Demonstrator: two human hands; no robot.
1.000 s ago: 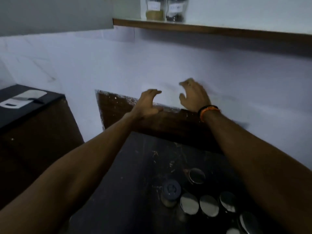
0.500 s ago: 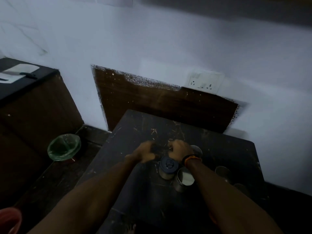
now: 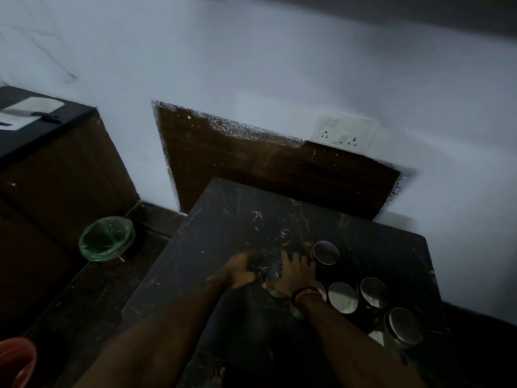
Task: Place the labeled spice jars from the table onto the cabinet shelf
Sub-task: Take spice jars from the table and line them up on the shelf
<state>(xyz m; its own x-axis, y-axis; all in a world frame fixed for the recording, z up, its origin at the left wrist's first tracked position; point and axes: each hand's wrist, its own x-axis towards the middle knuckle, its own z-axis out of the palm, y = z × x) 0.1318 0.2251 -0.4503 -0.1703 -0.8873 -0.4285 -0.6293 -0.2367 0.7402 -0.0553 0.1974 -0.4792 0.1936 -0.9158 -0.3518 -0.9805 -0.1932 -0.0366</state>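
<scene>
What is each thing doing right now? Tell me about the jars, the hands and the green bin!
Dark-lidded jar: upright on the black table, right hand over it.
Five shiny-lidded jars: standing, lids on, untouched.
Left hand: fingers curled beside the dark-lidded jar; what it holds is unclear.
Green-lined bin: upright on the floor.

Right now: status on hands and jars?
Right hand over the dark-lidded jar, grip unclear. Left hand beside it, curled, contents unclear. Five shiny-lidded jars on the table. Nothing blocking.
</scene>
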